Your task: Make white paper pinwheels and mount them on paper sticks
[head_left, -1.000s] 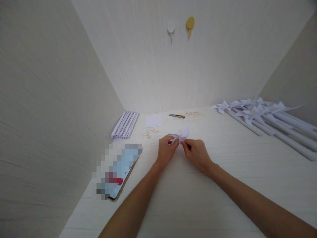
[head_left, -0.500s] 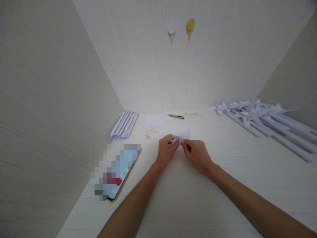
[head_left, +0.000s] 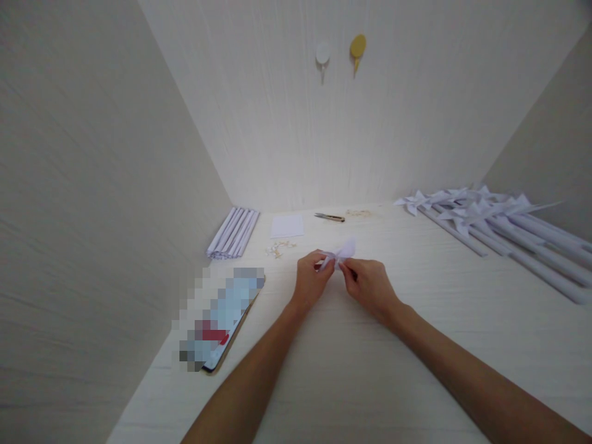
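Observation:
A white paper pinwheel (head_left: 346, 249), with its blades folded up, is held above the middle of the table. My left hand (head_left: 311, 276) is closed on its left side, thumb and fingers pinching the paper. At the pinwheel's centre, the thumb and forefinger of my right hand (head_left: 367, 280) are pinched together, touching the paper. Whatever small thing may be between those fingertips is too small to make out. Just beyond my hands lie a square white paper sheet (head_left: 287, 226), thread snips (head_left: 330, 217) and a scatter of small pale pieces (head_left: 279, 248).
Rolled paper sticks (head_left: 234, 232) lie side by side at the back left. A phone (head_left: 231, 314), partly pixelated, rests near my left forearm. Several finished pinwheels on sticks (head_left: 490, 213) are heaped at the right. White and yellow hooks (head_left: 357, 48) are on the back wall.
The right fingertips have shifted very slightly at the pinwheel's centre. The left hand keeps its hold, and the whole view has moved a little.

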`<state>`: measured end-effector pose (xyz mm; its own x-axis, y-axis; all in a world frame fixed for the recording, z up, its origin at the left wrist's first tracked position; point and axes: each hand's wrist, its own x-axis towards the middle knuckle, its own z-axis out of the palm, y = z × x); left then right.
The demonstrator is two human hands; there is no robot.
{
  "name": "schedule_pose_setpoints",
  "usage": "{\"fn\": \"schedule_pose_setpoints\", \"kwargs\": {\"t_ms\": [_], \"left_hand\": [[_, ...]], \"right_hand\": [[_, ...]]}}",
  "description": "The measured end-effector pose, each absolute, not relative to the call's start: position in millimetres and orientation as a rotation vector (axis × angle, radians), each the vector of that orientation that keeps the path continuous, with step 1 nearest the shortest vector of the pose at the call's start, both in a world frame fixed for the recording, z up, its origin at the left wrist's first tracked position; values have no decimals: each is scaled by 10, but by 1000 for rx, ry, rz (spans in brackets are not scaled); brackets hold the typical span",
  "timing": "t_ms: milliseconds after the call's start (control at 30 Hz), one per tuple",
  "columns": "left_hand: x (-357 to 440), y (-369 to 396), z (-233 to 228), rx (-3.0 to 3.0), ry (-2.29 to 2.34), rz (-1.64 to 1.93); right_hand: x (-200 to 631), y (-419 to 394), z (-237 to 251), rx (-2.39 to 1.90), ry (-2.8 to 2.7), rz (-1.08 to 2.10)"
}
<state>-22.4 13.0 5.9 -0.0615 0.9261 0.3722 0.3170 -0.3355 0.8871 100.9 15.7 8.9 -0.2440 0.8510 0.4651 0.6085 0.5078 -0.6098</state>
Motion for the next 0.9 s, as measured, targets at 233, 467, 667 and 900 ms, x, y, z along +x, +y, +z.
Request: {"fn": "schedule_pose_setpoints", "kwargs": {"t_ms": [233, 467, 667, 900], "left_hand": [[-245, 126, 68, 1663, 1341, 1424], [-252, 149, 43, 1621, 1372, 1406], [-249, 153, 46, 1515, 1370, 1388], [-229, 140, 59, 1470, 1320, 1395]], "right_hand": [[980, 227, 133, -1241, -1469, 1369], [982, 214, 66, -1207, -1565, 1180], [977, 179, -2, -1221, -1912, 395], [961, 181, -24, -1219, -1939, 257]]}}
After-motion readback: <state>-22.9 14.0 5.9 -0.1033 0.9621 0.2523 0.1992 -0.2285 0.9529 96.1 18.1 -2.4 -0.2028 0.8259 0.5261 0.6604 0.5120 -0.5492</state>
